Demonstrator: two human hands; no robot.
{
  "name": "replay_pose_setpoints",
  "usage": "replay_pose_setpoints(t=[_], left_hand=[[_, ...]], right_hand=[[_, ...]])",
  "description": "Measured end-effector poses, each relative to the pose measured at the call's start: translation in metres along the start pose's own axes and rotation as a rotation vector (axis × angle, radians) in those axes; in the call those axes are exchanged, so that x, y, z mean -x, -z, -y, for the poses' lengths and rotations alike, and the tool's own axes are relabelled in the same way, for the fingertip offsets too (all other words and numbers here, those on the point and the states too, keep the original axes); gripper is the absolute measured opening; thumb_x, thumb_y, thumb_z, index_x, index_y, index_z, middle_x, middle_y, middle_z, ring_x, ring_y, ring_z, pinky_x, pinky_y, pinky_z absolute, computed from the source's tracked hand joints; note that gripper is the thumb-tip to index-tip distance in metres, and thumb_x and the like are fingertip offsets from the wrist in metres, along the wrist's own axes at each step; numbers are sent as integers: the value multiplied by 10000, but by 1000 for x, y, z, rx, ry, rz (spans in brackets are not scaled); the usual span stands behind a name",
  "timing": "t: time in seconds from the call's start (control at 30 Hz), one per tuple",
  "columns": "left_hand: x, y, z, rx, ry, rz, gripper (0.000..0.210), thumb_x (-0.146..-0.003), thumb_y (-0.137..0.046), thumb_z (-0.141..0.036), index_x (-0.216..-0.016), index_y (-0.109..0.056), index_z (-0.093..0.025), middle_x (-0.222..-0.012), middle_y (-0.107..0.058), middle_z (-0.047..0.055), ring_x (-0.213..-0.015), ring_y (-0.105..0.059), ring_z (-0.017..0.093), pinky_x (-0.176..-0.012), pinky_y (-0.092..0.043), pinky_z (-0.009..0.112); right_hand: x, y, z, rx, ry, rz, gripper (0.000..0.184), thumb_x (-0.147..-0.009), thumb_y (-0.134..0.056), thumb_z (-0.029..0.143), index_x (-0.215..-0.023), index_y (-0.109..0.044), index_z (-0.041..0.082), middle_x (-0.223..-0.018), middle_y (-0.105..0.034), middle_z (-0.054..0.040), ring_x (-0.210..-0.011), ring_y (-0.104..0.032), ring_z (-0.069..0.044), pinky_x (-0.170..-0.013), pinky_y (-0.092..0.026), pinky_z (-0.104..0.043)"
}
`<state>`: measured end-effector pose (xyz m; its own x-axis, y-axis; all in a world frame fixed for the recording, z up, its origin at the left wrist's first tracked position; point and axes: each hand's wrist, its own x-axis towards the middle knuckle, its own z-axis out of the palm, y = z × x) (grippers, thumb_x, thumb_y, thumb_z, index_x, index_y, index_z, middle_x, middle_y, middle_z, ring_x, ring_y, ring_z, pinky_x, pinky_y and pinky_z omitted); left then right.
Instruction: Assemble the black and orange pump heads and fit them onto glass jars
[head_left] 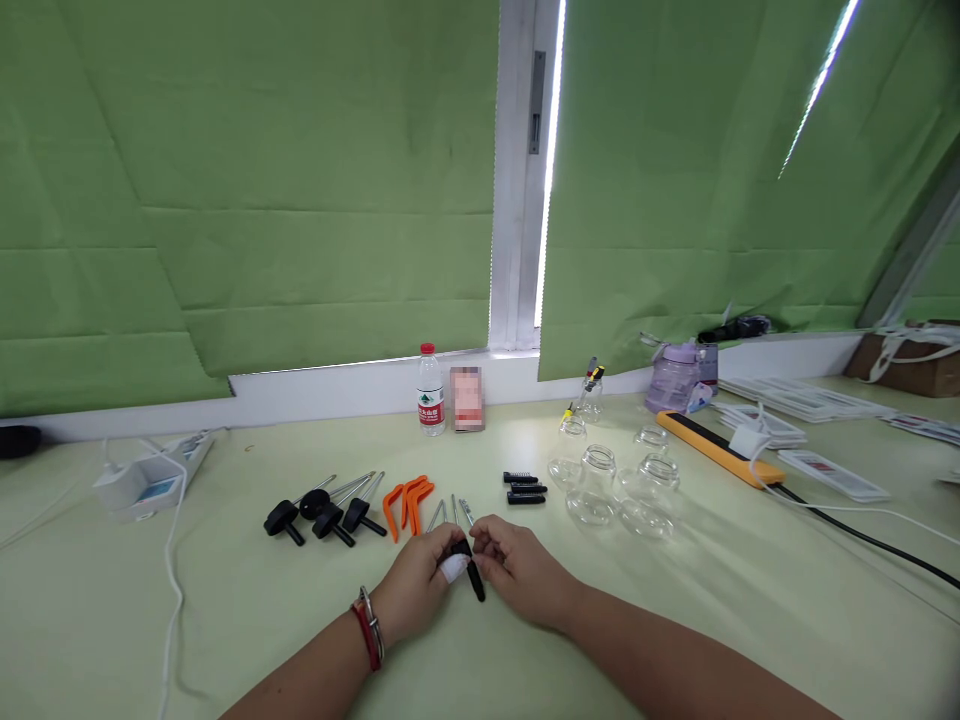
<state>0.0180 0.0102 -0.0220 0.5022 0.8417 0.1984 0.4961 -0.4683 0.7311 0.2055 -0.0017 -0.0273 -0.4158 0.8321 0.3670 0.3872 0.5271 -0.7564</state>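
Observation:
Both my hands meet low on the pale green table [225, 620]. My left hand [420, 585], with a white bandage on one finger and a red bracelet at the wrist, grips a black-handled tool [474, 580]. My right hand [517, 565] pinches the same black handle from the right. Three metal rods [452, 512] stick out just beyond my fingers. To the left lie several black-handled metal pins [322, 512] and orange plastic clips [407, 500]. Small black toothed pieces [525, 488] lie ahead on the right.
Several clear glass cups [615, 485] stand right of centre. A water bottle [430, 392] and a pink box [466, 398] stand at the window ledge. A white power strip [150, 480] with cables lies left; an orange-edged bar [716, 447], a black cable and a purple jug [675, 378] are right.

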Motion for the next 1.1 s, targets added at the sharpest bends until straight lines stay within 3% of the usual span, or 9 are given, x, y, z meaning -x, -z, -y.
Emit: replay_pose_setpoints(t=[0.2,0.3,0.63,1.1], left_hand=[[-2,15,0,-171,30,100,193,-853,-445,-287,-851,-613,-193,-796,-638,27,-726,-551,178,-668,-420,277],[0,23,2,-284,-4,111,215,-862,-437,-280,-849,-636,-203,-845,-655,51,-775,-569,207,-689,-413,305],[3,34,11,-574,-27,65,245,-862,-381,-191,-758,-602,-213,-768,-622,70,-684,-566,215,-634,-376,304],[5,36,5,-779,-3,106,257,-820,-354,-105,-780,-587,-204,-795,-664,86,-700,-605,248,-580,-372,318]], right_hand=[[-12,22,-28,326,-156,-238,190,-804,-445,120,-942,-556,190,-993,-547,-55,-728,-521,-148,-688,-425,-286],[-17,38,-43,421,-251,-257,240,-786,-437,80,-942,-590,180,-1018,-545,-59,-842,-547,-168,-763,-418,-283],[-18,45,-55,628,-312,-130,232,-826,-433,114,-923,-631,185,-1068,-551,-55,-833,-572,-160,-685,-373,-246],[-14,42,-45,575,-319,-83,182,-791,-480,117,-887,-604,208,-976,-602,-24,-830,-560,-172,-646,-337,-247]])
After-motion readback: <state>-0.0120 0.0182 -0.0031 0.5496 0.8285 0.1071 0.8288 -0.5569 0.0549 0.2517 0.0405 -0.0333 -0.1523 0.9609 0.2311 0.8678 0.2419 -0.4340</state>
